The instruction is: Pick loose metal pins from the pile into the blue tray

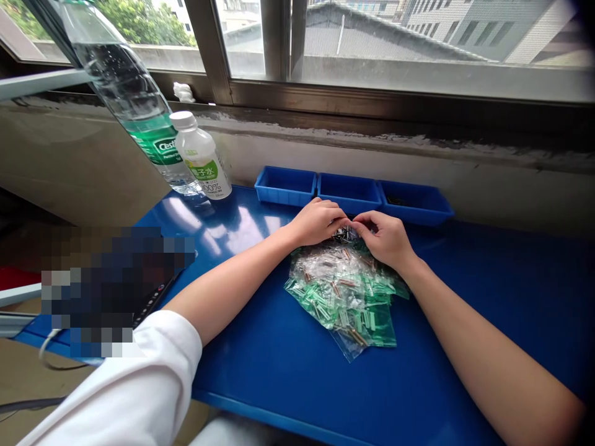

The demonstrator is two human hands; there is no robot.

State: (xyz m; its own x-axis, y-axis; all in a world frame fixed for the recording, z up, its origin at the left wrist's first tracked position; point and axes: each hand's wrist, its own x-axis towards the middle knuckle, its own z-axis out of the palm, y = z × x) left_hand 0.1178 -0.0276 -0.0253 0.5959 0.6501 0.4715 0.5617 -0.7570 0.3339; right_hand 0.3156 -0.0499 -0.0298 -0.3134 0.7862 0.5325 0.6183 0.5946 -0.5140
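Note:
Above the far end of a pile of small plastic bags (344,282), my left hand (320,220) and my right hand (383,238) meet at the fingertips. Both are closed in a pinch, and whatever lies between the fingers is too small to make out. Some bags are clear, with copper-coloured pins inside; others are green and hold pale slim pieces. Dark and silvery small parts (344,235) show just under my fingertips. Right behind my hands stand blue bins in a row: a left bin (286,194), a middle bin (348,201) and a right bin (418,214).
A large water bottle (125,93) and a smaller white-capped bottle (204,158) stand at the table's back left. At the left edge lies a dark, blurred-out device (116,279) with a cable (44,353). The blue table (260,347) backs onto a wall below a window.

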